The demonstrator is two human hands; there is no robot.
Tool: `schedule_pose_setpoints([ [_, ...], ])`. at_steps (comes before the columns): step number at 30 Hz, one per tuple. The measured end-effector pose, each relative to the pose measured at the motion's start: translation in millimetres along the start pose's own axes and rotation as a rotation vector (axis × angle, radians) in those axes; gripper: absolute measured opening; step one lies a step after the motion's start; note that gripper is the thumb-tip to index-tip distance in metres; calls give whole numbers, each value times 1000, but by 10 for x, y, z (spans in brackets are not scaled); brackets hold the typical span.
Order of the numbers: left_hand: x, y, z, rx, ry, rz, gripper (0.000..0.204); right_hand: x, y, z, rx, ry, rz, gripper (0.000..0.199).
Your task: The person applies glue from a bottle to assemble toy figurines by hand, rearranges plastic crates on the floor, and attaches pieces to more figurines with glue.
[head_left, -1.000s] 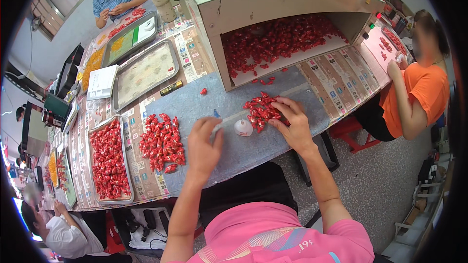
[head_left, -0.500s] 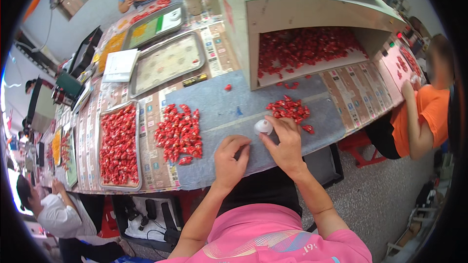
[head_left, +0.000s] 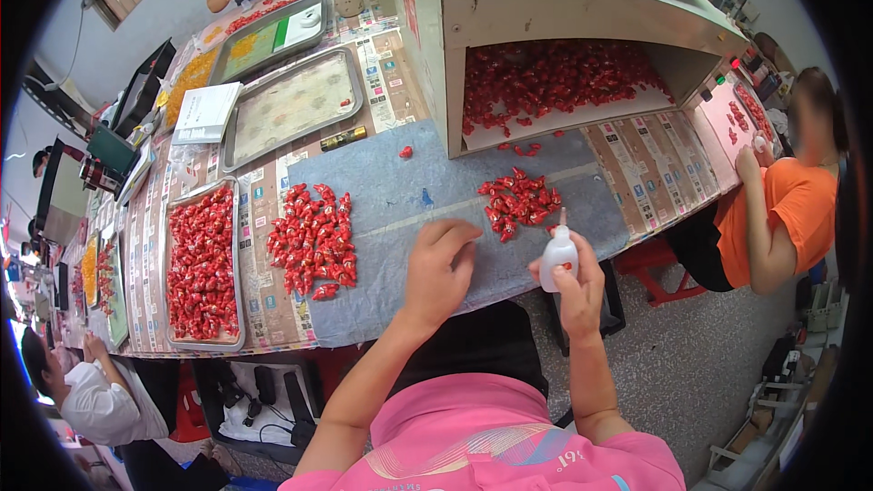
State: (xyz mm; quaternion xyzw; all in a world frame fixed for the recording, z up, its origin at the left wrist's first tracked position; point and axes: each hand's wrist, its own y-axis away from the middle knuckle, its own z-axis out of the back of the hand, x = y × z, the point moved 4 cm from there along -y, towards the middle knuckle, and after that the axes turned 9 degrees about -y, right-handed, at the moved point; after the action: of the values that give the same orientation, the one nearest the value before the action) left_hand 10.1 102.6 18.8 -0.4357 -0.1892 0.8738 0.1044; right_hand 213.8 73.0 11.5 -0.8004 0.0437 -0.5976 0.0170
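My right hand [head_left: 582,295] is closed around a small white squeeze bottle [head_left: 556,259]. The bottle stands roughly upright, its thin nozzle pointing up; a small red spot shows beside my thumb. My left hand [head_left: 438,273] hovers over the front of the blue cloth [head_left: 409,209]. Its fingers are half bent and the tips sit apart from the thumb, with nothing visible between them. Just beyond the bottle lies a small heap of red pieces [head_left: 516,203]. A larger spread of red pieces [head_left: 314,241] is to the left of my left hand.
A metal tray [head_left: 239,309] full of red pieces stands at the left. Behind it are another metal tray [head_left: 227,156] and a white booklet [head_left: 205,114]. A large box [head_left: 427,45], open in front, holds many red pieces. Co-workers sit around, one in orange [head_left: 787,227] at the right.
My right hand has moved right and nearer to me, turning the bottle from end-on to nozzle up. My left hand has lifted slightly and its fingers have straightened a little. The view has shifted.
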Motion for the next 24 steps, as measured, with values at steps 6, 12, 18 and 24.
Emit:
schedule_pose_setpoints([
  [6,-80,-313,-278,159,-118,-236,28,8,112,164,-35,-14,-17,43],
  [12,1,-361,-340,234,-227,-193,24,-68,129,142,-47,-9,-38,41],
  [18,-62,-95,-51,117,49,-17,19,-57,170,91,-72,34,-83,48],
  [24,196,561,155,213,884,627,24,7,189,-126,-42,65,108,47],
])
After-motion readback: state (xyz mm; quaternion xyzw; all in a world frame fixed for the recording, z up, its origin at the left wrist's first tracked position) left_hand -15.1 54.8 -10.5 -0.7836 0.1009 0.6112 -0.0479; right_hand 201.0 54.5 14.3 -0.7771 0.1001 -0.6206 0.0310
